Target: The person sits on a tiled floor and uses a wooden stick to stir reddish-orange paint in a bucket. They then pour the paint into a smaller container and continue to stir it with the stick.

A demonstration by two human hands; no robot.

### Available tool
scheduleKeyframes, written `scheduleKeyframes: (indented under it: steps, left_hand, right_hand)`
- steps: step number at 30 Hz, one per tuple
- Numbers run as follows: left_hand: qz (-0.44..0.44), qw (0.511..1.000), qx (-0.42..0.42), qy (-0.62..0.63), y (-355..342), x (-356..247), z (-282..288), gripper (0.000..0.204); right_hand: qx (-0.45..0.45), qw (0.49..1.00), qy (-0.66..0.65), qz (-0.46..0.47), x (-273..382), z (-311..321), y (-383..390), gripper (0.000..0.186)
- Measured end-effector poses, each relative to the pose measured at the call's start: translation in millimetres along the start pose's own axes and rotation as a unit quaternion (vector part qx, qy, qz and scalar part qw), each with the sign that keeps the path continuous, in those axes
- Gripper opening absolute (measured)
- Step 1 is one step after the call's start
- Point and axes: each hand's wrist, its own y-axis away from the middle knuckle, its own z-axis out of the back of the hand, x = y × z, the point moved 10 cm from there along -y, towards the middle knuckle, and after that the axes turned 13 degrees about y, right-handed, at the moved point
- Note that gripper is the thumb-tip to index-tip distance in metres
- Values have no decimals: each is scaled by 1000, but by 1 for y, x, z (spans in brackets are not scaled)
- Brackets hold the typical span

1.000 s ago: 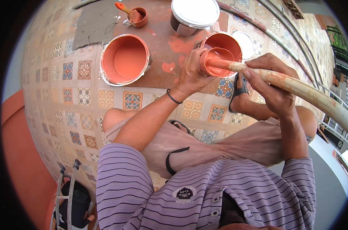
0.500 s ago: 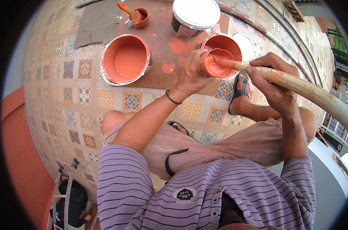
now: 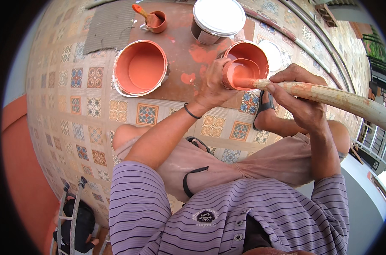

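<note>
My left hand (image 3: 213,84) is closed around a small cup (image 3: 225,76) of orange paint, with the cup tilted so that its inside shows. My right hand (image 3: 302,100) grips a long pale wooden stick (image 3: 346,97). The stick's paint-covered end (image 3: 244,83) rests at the cup's near rim, and its other end reaches off to the right. Just behind the cup stands an open bucket (image 3: 259,57) coated inside with orange paint; the cup hides part of it. Further left is a larger open bucket (image 3: 125,63) with orange paint in it.
A paint-stained brown board (image 3: 178,80) lies under the buckets. On it stand a white-lidded bucket (image 3: 219,18) and a cup (image 3: 159,28) holding a paintbrush (image 3: 140,11). A white lid (image 3: 271,56), cardboard (image 3: 105,32) and long poles (image 3: 295,39) lie around. A person (image 3: 84,223) is by a ladder (image 3: 75,214).
The stick's painted end has shifted toward the near rim of the cup, and my right hand has moved slightly nearer and left. My left hand keeps its hold on the cup.
</note>
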Motion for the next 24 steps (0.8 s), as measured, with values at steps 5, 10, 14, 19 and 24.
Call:
scheduleKeyframes:
  steps: [5, 10, 14, 19, 24]
  left_hand:
    - [-12, 1000, -1, -9, -2, -1, 2, 90]
    - [-2, 1000, 0, 13, -1, -2, 2, 90]
    - [-16, 1000, -6, 3, -3, -3, 0, 90]
    - [1, 1000, 11, 10, -1, 1, 1, 90]
    - [-3, 1000, 2, 21, -2, 1, 1, 90]
  right_hand:
    - [-61, 988, 107, 96, 23, 11, 0, 14]
    - [-14, 996, 87, 26, 10, 3, 0, 16]
    - [-79, 981, 110, 141, 29, 13, 2, 14]
    - [-17, 989, 122, 77, 15, 6, 1, 16]
    - [-34, 998, 38, 43, 8, 6, -1, 10]
